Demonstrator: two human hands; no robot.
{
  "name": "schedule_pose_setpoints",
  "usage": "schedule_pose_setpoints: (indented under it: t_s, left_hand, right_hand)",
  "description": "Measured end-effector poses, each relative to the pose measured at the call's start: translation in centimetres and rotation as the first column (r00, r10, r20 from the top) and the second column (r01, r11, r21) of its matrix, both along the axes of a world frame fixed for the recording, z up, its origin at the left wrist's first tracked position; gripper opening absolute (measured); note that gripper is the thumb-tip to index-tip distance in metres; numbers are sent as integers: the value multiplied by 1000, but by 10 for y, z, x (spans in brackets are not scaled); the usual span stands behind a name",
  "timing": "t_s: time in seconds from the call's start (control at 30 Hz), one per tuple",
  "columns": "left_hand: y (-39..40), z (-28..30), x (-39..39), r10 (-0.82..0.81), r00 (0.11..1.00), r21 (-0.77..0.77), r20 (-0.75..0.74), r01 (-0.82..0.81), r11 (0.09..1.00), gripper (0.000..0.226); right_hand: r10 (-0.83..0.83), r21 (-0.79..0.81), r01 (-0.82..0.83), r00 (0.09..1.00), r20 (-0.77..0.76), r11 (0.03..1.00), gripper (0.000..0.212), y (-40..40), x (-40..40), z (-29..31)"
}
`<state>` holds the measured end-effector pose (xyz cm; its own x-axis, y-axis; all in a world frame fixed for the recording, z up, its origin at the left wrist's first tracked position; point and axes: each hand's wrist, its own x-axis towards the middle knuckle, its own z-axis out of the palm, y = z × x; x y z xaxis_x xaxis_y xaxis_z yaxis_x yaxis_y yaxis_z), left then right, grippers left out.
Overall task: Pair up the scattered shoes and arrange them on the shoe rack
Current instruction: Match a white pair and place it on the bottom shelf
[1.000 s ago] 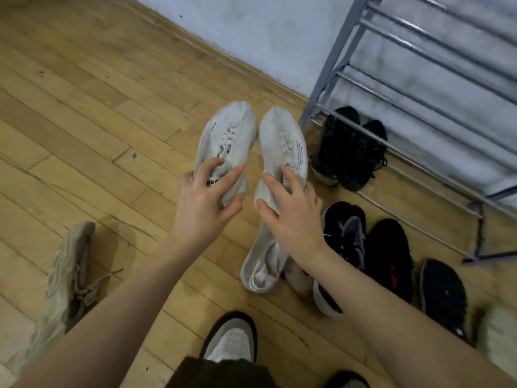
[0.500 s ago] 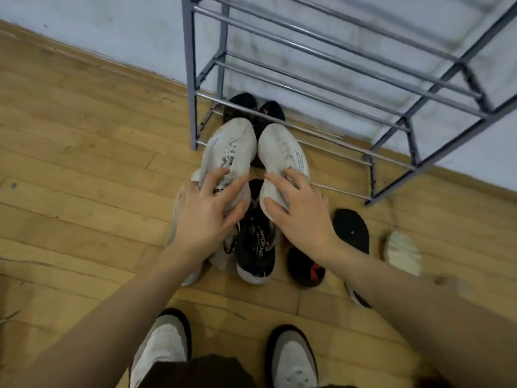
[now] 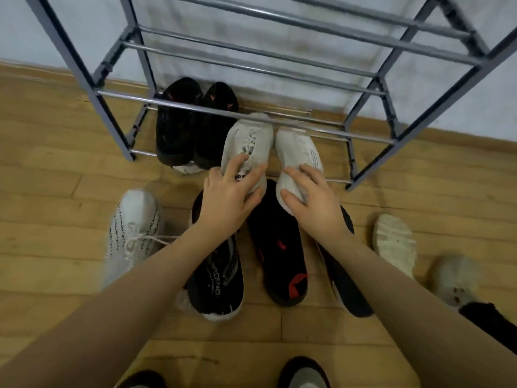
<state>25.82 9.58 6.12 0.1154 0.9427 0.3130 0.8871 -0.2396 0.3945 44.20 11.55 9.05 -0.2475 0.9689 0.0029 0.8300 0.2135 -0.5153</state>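
Observation:
My left hand [image 3: 228, 196] grips one white sneaker [image 3: 249, 144] by its heel. My right hand [image 3: 310, 203] grips its matching white sneaker [image 3: 298, 148] the same way. Both toes point at the grey metal shoe rack [image 3: 112, 113] and reach under its second rail, at the lowest tier. A black pair [image 3: 193, 127] sits on that lowest tier, just left of the white pair.
On the wooden floor below my hands lie a white knit sneaker [image 3: 133, 233], a black sneaker with lettering [image 3: 218, 278], a black shoe with red marks [image 3: 279, 253], another black shoe [image 3: 345, 278] and two pale shoes [image 3: 394, 242] at right. A white wall stands behind the rack.
I have carried the white pair from open floor toward the rack; its toes now sit under the second rail beside the black pair. The view has swung to face the rack.

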Motion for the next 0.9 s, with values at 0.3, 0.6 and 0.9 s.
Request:
schedule_pose_setpoints:
  t_s: [0.3, 0.6, 0.9]
  left_hand:
    - [90, -26, 7, 4, 999, 4, -33, -4, 1000, 43]
    - [108, -53, 12, -65, 980, -291, -186, 8, 957, 65]
    - [98, -63, 14, -9, 997, -228, 75, 26, 973, 44]
  right_hand:
    - [-5, 34, 3, 998, 58, 999, 46, 92, 9, -46]
    - [-35, -88, 50, 986, 162, 995, 55, 100, 4, -79]
    - [-28, 4, 28, 997, 66, 1000, 54, 91, 5, -87]
